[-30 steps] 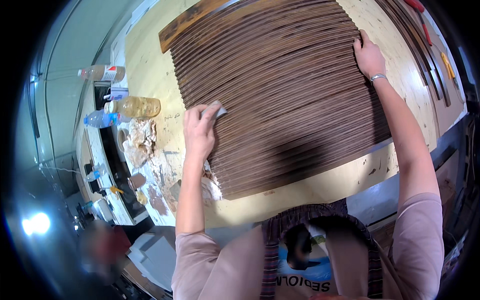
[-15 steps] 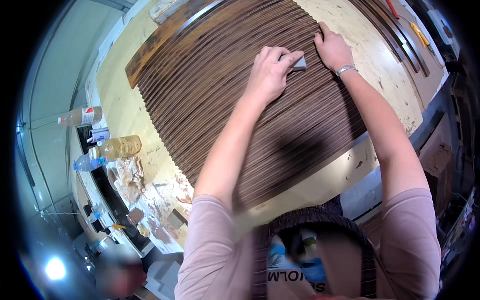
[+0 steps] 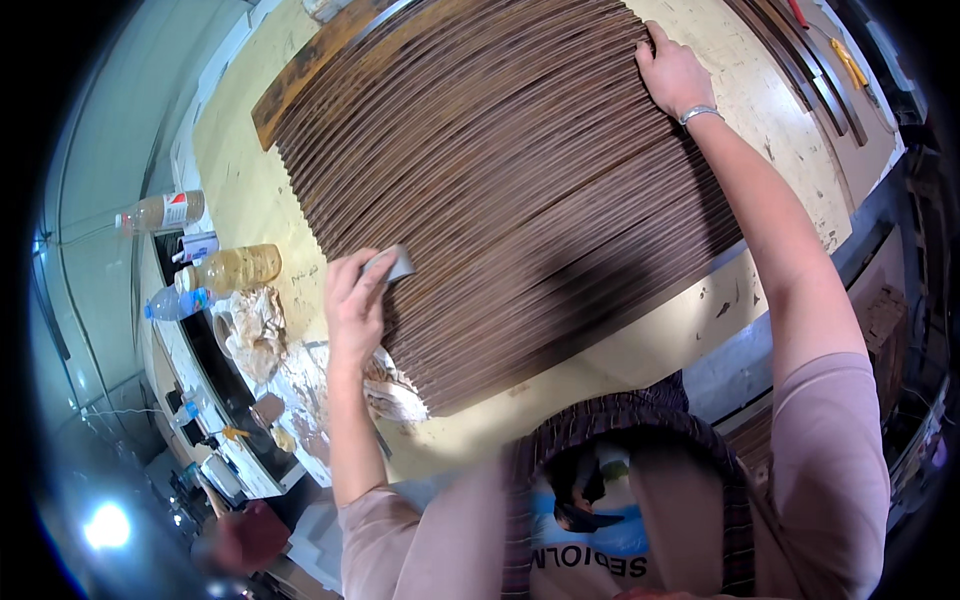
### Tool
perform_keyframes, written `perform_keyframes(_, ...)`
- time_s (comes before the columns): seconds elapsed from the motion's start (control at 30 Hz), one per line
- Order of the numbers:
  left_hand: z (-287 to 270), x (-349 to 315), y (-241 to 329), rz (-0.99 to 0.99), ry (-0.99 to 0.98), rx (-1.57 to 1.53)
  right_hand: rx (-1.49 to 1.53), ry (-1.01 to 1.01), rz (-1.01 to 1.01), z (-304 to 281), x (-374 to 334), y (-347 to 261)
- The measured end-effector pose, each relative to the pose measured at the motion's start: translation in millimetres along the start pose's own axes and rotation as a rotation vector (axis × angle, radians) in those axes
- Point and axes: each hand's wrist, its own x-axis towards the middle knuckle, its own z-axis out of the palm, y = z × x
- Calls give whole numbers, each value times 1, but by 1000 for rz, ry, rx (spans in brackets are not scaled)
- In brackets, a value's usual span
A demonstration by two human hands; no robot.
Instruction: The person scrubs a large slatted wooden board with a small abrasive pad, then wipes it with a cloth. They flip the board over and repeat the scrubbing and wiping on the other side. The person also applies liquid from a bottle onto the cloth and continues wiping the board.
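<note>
Ribbed brown panel [image 3: 500, 200]: lying flat across the middle of a pale, stained table [image 3: 235, 150], taking up much of the top, probably for supporting the whole span evenly. At the far left of the panel, bordering it with a smooth orange-brown board [image 3: 305, 80]; not showing clearly whether touching or just beside. Keeping long dark strips [image 3: 850, 122] at the far right, apparently for giving the middle over to the panel. Along the left side of the table, gathering bottles [image 3: 240, 267] and a crumpled, stained wad [image 3: 258, 340], likely for staying off the ribs yet within reach. With the right hand [image 3: 678, 78], resting at the panel's upper right edge and parting thumb from index finger, seemingly for steadying; hiding the other fingers, so leaving the closing of that grip impossible to tell. With the left hand [image 3: 352, 305], reaching in over the panel's left edge. Beside the strips, showing a yellow-handled tool [image 3: 850, 62], well apart from both hands. In the left grip, pinching a small grey block [image 3: 402, 263] between thumb and fingers, exposing its right end, apparently for meeting the ribs underneath.
</note>
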Motion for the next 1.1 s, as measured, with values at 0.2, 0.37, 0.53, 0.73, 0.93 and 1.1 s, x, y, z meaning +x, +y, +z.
perform_keyframes(0.2, 69, 59, 66, 137, 151, -147, 18, -25, 4, 2, 1, -10)
perform_keyframes(0.37, 57, 65, 68, 148, 139, -104, -13, 55, -43, 11, 5, 7)
perform_keyframes(0.53, 64, 51, 76, 114, 113, -44, 14, -27, 22, -3, 0, -5)
perform_keyframes(0.73, 77, 79, 91, 84, 295, -156, 15, -30, 2, -2, -1, -10)
perform_keyframes(0.93, 69, 56, 50, -149, 370, 131, -1, -36, 22, -1, 1, -6)
perform_keyframes(1.1, 76, 52, 96, -5, 166, -56, 14, -46, 21, -2, 1, -6)
